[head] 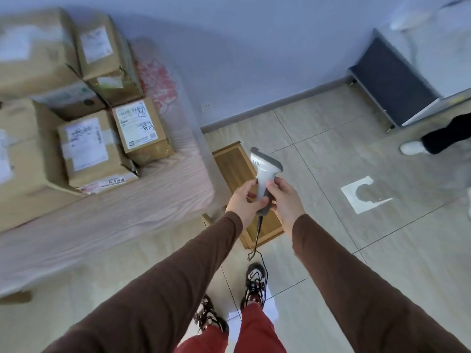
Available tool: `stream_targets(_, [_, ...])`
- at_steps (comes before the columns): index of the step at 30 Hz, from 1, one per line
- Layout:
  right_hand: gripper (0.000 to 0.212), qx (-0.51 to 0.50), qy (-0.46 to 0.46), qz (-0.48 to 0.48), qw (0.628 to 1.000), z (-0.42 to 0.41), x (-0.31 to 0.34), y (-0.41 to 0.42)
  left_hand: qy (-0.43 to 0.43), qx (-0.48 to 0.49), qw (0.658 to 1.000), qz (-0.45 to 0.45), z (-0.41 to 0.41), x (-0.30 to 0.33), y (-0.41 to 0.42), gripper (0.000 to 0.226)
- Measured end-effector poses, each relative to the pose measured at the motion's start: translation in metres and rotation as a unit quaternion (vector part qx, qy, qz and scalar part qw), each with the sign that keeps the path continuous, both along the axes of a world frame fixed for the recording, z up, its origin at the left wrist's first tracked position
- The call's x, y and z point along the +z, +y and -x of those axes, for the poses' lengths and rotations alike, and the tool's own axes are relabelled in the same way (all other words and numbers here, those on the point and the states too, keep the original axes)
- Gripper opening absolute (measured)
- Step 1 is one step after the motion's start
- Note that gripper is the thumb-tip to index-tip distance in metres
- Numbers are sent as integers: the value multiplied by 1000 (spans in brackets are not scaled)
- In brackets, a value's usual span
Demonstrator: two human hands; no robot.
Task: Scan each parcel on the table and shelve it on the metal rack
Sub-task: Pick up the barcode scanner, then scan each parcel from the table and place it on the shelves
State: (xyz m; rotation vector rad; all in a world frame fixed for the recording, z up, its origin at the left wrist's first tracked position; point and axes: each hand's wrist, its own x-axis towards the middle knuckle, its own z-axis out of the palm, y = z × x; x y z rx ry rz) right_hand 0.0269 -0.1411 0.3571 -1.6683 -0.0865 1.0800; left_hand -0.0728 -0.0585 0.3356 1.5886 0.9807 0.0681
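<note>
Out over the floor tiles, right of the table (153, 194), I see both hands on the grey scanner (265, 174): left hand (242, 200) and right hand (286, 200) curl round its handle, head pointing far. The parcels (86, 146) sit stacked on the table's far left, labels seemingly blurred.

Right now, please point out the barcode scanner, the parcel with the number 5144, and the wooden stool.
barcode scanner (265, 171): head view, white neck
parcel marked 5144 (86, 143): head view, top label
wooden stool (234, 164): head view, seat
</note>
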Motion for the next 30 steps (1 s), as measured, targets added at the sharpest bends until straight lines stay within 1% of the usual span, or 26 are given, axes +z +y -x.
stream_targets(2, [32, 12, 6, -21, 1000, 15, 22, 6, -26, 0, 1000, 13, 17, 22, 8, 59])
stream_targets(5, [24, 16, 16, -59, 998, 34, 47, 18, -61, -1, 997, 37, 41, 54, 19, 53])
stream_targets(7, [21, 24, 33, -83, 996, 47, 60, 31, -75, 5, 996, 38, 56, 73, 31, 50])
stream_targets(9, [28, 36, 51, -98, 993, 59, 70, 49, -90, 10, 995, 31, 69, 91, 46, 44])
stream_targets(11, [41, 49, 74, -113, 990, 69, 77, 69, -118, 25, 992, 33, 80, 106, 61, 31])
stream_targets(13, [44, 50, 94, -123, 987, 77, 85, 93, -131, 45, 990, 26, 89, 119, 77, 30])
stream_targets(15, [41, 30, 109, -122, 986, 81, 90, 121, -128, 64, 990, 16, 95, 129, 93, 26])
stream_targets(17, [37, 25, 123, -124, 984, 83, 93, 150, -128, 88, 988, 11, 101, 135, 111, 29])
stream_targets(19, [25, 29, 155, -143, 977, 83, 95, 176, -122, 126, 984, -16, 107, 136, 132, 24])
stream_targets(21, [6, 29, 154, -150, 976, 81, 93, 199, -72, 177, 979, -71, 115, 135, 155, 25])
stream_targets(23, [6, 41, 106, -135, 984, 79, 85, 219, -1, 217, 966, -141, 123, 129, 182, 33])
stream_targets(24, [2, 44, 78, -125, 988, 78, 81, 227, 36, 223, 959, -173, 127, 125, 194, 37])
stream_targets(27, [14, 54, -2, -95, 994, 78, 67, 245, 150, 201, 940, -230, 138, 112, 223, 49])
stream_targets(30, [17, 73, -38, -79, 994, 80, 54, 257, 221, 174, 927, -249, 144, 95, 240, 52])
